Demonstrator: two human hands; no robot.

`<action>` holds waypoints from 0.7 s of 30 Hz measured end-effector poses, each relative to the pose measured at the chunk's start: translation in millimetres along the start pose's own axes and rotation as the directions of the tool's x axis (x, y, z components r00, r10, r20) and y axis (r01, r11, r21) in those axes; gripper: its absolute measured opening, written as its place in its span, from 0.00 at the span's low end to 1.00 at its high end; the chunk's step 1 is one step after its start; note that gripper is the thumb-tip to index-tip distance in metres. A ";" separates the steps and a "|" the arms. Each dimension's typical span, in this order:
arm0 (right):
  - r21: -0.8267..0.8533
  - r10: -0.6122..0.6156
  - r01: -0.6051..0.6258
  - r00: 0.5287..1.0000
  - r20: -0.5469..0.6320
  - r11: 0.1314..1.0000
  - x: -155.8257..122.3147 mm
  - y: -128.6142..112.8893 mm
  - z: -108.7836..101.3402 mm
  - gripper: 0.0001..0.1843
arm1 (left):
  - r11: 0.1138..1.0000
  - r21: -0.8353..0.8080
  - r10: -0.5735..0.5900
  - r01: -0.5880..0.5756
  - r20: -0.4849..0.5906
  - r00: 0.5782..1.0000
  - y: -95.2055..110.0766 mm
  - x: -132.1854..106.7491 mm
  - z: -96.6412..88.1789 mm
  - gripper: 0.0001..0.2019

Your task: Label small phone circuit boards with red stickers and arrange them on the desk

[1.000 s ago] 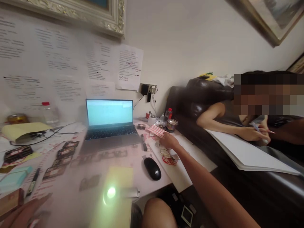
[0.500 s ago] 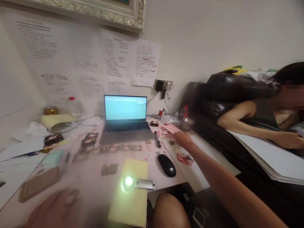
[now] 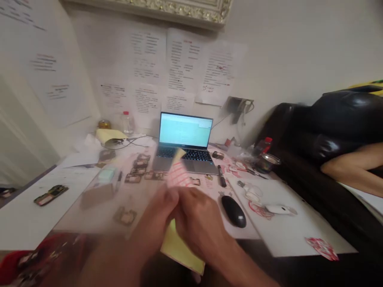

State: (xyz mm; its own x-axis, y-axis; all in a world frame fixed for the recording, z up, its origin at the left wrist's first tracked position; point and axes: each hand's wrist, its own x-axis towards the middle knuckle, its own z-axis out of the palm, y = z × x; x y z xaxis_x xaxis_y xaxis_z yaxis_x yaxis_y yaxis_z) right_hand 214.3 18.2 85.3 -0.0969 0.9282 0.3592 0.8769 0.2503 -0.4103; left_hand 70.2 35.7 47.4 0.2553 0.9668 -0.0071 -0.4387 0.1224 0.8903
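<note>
Both hands meet at centre bottom, left hand (image 3: 155,217) and right hand (image 3: 199,223) closed on the lower end of the pink sheet (image 3: 177,175). It rises straight up from the fingertips, long axis near vertical, nearer the left thumb, top curling toward the laptop (image 3: 185,147). Yellow pad (image 3: 179,251) lies beneath; mouse (image 3: 233,211) sits just right.

Your left hand (image 3: 160,209) pinches the foot of a pink gridded sheet (image 3: 178,175) that stands up in front of the laptop (image 3: 185,143). Your right hand (image 3: 199,223) presses close against the left, its grip lost in blur. Under them a yellow pad (image 3: 181,249) overhangs the worktop (image 3: 287,235) edge, with a black mouse (image 3: 233,211) just to the right and a marker (image 3: 222,178) beyond it.
</note>
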 end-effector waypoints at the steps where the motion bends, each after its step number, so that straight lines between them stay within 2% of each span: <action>1: 0.103 -0.067 0.065 0.998 0.009 0.993 -5.6 -7.6 7.3 0.15 | 1.000 -0.009 -0.012 0.012 0.010 1.000 1.8 4.1 1.4 0.24; 3: 0.290 -0.073 0.085 0.996 -0.050 0.953 -10.3 -3.0 14.2 0.18 | 0.999 -0.025 -0.031 0.029 -0.086 0.996 4.6 10.0 -7.3 0.24; 5: 0.412 0.057 0.008 0.987 -0.147 0.911 -8.6 19.0 15.3 0.19 | 0.998 -0.026 -0.065 0.061 -0.192 0.979 5.6 11.4 -23.4 0.26; 7: 0.467 0.160 -0.059 0.970 -0.181 0.882 -5.6 43.1 16.1 0.19 | 0.995 0.002 -0.093 0.096 -0.226 0.970 4.2 9.5 -38.3 0.26; 8: 0.495 0.179 -0.077 0.971 -0.161 0.865 -5.0 52.0 17.3 0.21 | 0.994 0.020 -0.100 0.107 -0.221 0.970 3.0 8.1 -43.9 0.26; 10: 0.605 0.189 -0.126 0.981 -0.040 0.786 -6.6 60.5 21.6 0.27 | 0.991 0.048 -0.111 0.123 -0.201 0.973 0.5 5.6 -50.8 0.25; 12: 0.713 0.187 -0.202 0.977 0.100 0.671 -10.3 59.0 27.2 0.33 | 0.990 0.044 -0.125 0.135 -0.185 0.975 -0.5 3.9 -53.5 0.26; 14: 0.753 0.199 -0.252 0.966 0.163 0.608 -13.0 53.9 31.9 0.35 | 0.989 0.015 -0.145 0.150 -0.178 0.973 0.6 2.6 -53.6 0.27; 21: 0.702 0.239 -0.255 0.963 0.124 0.665 -11.4 53.5 35.1 0.34 | 0.995 0.020 -0.099 0.102 -0.135 0.986 5.3 -1.3 -53.3 0.27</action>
State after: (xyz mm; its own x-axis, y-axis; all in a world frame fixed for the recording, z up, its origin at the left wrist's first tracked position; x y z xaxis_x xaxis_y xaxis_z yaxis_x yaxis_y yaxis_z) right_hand 245.8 30.7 29.9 0.0584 0.9878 0.1441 0.2773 0.1226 -0.9529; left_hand 21.6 47.0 27.9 0.1789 0.9714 -0.1564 -0.3930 0.2163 0.8937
